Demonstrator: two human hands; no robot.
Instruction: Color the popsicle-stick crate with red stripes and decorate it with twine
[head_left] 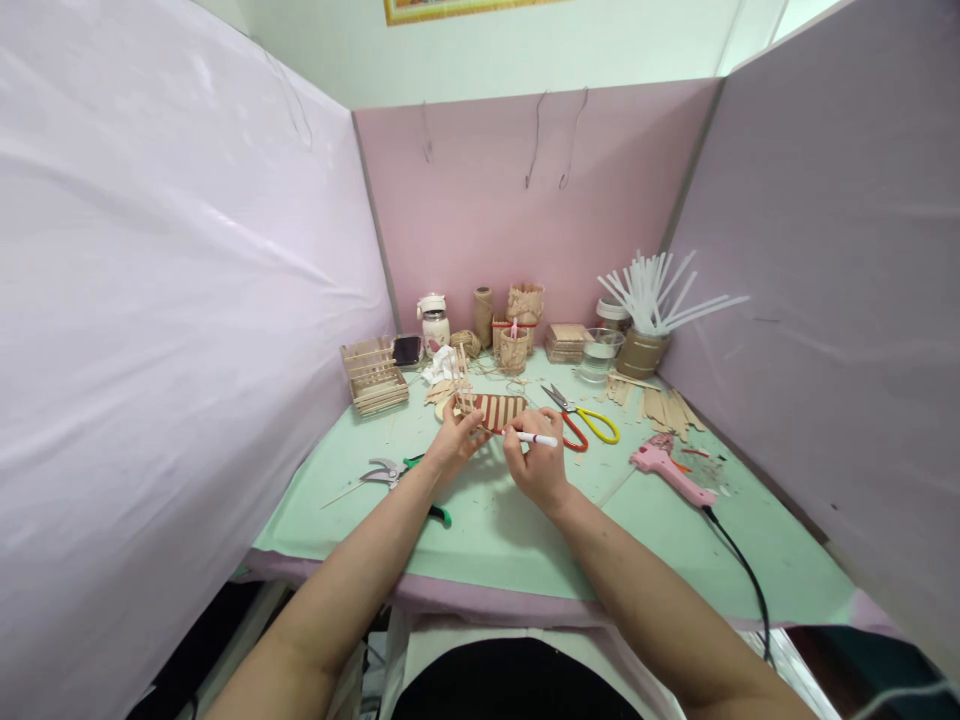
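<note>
My left hand [456, 440] grips the left end of a small craft-stick model [501, 410], whose flat face carries red and bare-wood stripes. Thin upright sticks rise from the model's left end. In my right hand [538, 465] is a white marker [534, 438], pinched between the fingers, its tip pointing left at the model's lower edge. Both hands are above the middle of the table. Garden pruners [390, 472] with green handles lie partly hidden beneath my left forearm. Scissors [589, 418] with red and yellow handles rest open just beyond my right hand.
A pink glue gun [671, 470] with a black cord lies at the right, near loose craft sticks [671, 410]. White glue sticks [652, 290] stand in a pot. A stick basket [375, 378], phone [408, 350], bottle [433, 325] and water bowl [600, 355] line the back.
</note>
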